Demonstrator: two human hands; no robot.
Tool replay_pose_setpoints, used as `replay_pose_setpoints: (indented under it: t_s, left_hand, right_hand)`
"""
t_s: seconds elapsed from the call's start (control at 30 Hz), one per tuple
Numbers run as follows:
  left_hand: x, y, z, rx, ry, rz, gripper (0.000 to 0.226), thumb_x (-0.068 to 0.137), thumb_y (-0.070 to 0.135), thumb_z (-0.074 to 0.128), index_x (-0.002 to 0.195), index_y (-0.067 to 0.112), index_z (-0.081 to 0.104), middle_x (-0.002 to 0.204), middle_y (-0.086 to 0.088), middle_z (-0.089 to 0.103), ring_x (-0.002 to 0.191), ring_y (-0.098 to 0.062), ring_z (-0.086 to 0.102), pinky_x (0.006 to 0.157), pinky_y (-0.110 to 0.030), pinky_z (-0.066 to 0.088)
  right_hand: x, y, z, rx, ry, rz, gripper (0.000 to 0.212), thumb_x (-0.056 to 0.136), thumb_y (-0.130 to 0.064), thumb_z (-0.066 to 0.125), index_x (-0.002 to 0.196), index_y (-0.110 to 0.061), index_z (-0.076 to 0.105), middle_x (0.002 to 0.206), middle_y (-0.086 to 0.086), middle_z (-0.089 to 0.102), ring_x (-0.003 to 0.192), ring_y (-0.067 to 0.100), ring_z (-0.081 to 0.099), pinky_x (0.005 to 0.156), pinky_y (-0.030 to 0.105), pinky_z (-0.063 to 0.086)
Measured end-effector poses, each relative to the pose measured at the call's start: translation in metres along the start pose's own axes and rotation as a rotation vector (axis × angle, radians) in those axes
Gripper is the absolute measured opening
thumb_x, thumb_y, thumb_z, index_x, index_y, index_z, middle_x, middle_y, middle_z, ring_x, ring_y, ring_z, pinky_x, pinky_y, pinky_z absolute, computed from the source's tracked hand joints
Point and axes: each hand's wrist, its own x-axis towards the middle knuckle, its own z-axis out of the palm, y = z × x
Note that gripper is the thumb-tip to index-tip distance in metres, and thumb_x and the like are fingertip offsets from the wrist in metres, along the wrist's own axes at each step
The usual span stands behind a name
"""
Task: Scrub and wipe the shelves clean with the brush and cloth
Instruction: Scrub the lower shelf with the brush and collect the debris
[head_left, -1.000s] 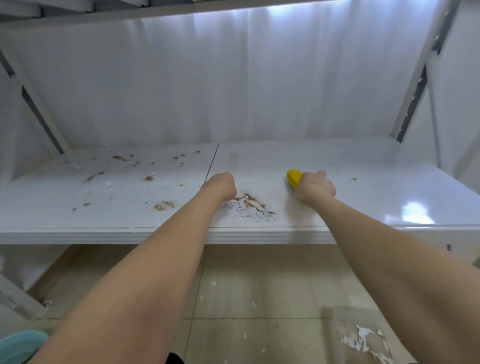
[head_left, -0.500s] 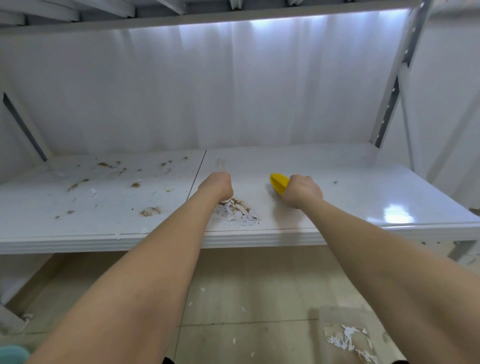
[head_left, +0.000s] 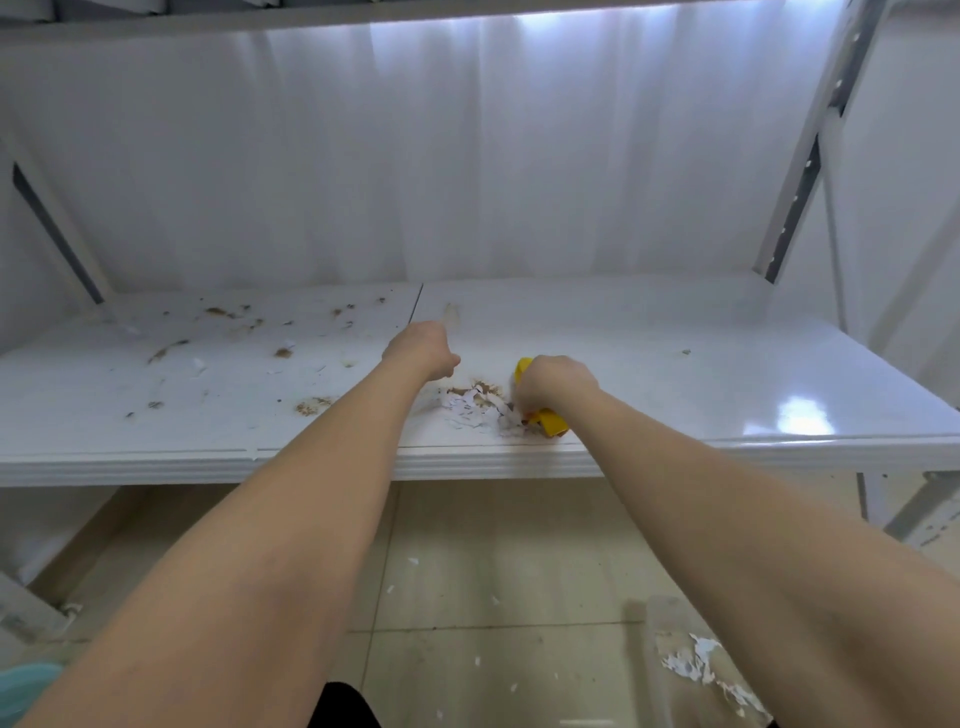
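Shelf: the white shelf (head_left: 675, 332) is looking about half cleaned, judging from how the dirt is lying.
Left half: the left panel (head_left: 78, 415) is carrying scattered brown crumbs and paper bits, so scrubbing there is not yet done.
Right half: this side is showing bare and glossy and catching glare, with one speck (head_left: 685, 352) lying far out.
Wiping: no cloth is showing, so the wipe is probably waiting.
Pile: the debris pile (head_left: 475, 405) is lying near the front edge, just right of the seam, between the hands.
Right hand: the right hand (head_left: 556, 384) is gripping the yellow brush (head_left: 548, 422) and pressing it against the pile's right side.
Left hand: the left hand (head_left: 421, 348) is resting curled on the shelf beside the seam, apart from the right. Whether it is holding anything I cannot tell.
Room: a white draped sheet (head_left: 467, 156) is hanging behind, and a metal upright (head_left: 800, 192) is rising at the right.
Floor: the tiled floor (head_left: 493, 545) is lying strewn with paper scraps.
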Motion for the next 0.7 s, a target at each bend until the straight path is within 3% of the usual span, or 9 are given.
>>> replay_pose_setpoints:
  t_s: [0.17, 0.27, 0.4, 0.47, 0.53, 0.6, 0.7]
  left_hand:
    - [0.000, -0.017, 0.004, 0.000, 0.000, -0.024, 0.028, 0.094, 0.023, 0.046, 0.089, 0.005, 0.067, 0.087, -0.010, 0.060, 0.077, -0.026, 0.052, 0.065, -0.029, 0.040]
    - [-0.002, -0.025, 0.000, 0.012, 0.032, -0.026, 0.032, 0.099, 0.018, 0.034, 0.109, 0.000, 0.058, 0.104, -0.018, 0.057, 0.093, -0.033, 0.052, 0.070, -0.032, 0.039]
    - [-0.005, -0.032, -0.002, -0.102, 0.083, -0.047, 0.043, 0.096, -0.001, 0.027, 0.131, 0.007, 0.050, 0.128, -0.017, 0.049, 0.103, -0.030, 0.050, 0.069, -0.027, 0.035]
    - [-0.006, -0.032, 0.000, -0.129, 0.081, -0.034, 0.040, 0.096, -0.002, 0.029, 0.128, 0.005, 0.053, 0.127, -0.016, 0.051, 0.106, -0.030, 0.052, 0.073, -0.028, 0.037]
    - [-0.006, -0.034, 0.003, -0.116, 0.058, -0.024, 0.032, 0.098, 0.004, 0.033, 0.118, 0.000, 0.057, 0.121, -0.018, 0.056, 0.105, -0.030, 0.054, 0.075, -0.029, 0.039]
    - [-0.005, -0.037, 0.006, -0.085, 0.040, -0.030, 0.030, 0.097, 0.006, 0.036, 0.115, -0.001, 0.060, 0.119, -0.017, 0.060, 0.107, -0.030, 0.057, 0.082, -0.032, 0.044]
    - [-0.007, -0.042, 0.009, -0.069, 0.051, -0.064, 0.037, 0.092, -0.004, 0.034, 0.117, 0.003, 0.061, 0.120, -0.014, 0.061, 0.108, -0.029, 0.058, 0.089, -0.032, 0.047]
  right_hand:
    - [0.008, -0.048, 0.016, 0.081, 0.049, -0.108, 0.023, 0.084, -0.024, 0.059, 0.069, -0.017, 0.043, 0.072, 0.000, 0.047, 0.058, 0.016, 0.044, 0.044, 0.024, 0.030]
    - [0.012, -0.056, 0.006, 0.110, 0.013, -0.156, 0.023, 0.081, -0.021, 0.063, 0.071, -0.016, 0.043, 0.075, 0.002, 0.051, 0.065, 0.019, 0.051, 0.050, 0.026, 0.035]
    - [0.020, -0.028, -0.012, 0.229, 0.152, -0.090, 0.016, 0.086, -0.020, 0.052, 0.074, -0.011, 0.047, 0.098, 0.010, 0.065, 0.087, 0.028, 0.061, 0.069, 0.029, 0.047]
    - [0.026, -0.017, -0.011, 0.235, 0.163, -0.019, 0.006, 0.087, -0.016, 0.048, 0.088, -0.013, 0.054, 0.113, 0.013, 0.065, 0.104, 0.029, 0.063, 0.076, 0.030, 0.046]
    - [0.031, -0.021, -0.003, 0.191, 0.151, 0.005, 0.024, 0.088, -0.015, 0.048, 0.108, -0.013, 0.061, 0.122, 0.014, 0.061, 0.113, 0.030, 0.059, 0.074, 0.030, 0.042]
    - [0.032, -0.036, 0.007, 0.121, 0.161, -0.020, 0.036, 0.091, -0.019, 0.048, 0.125, -0.010, 0.056, 0.130, 0.013, 0.053, 0.119, 0.029, 0.052, 0.076, 0.031, 0.042]
    - [0.023, -0.065, 0.020, 0.066, 0.156, -0.098, 0.042, 0.093, -0.023, 0.050, 0.133, -0.013, 0.048, 0.134, 0.012, 0.042, 0.120, 0.027, 0.047, 0.076, 0.032, 0.039]
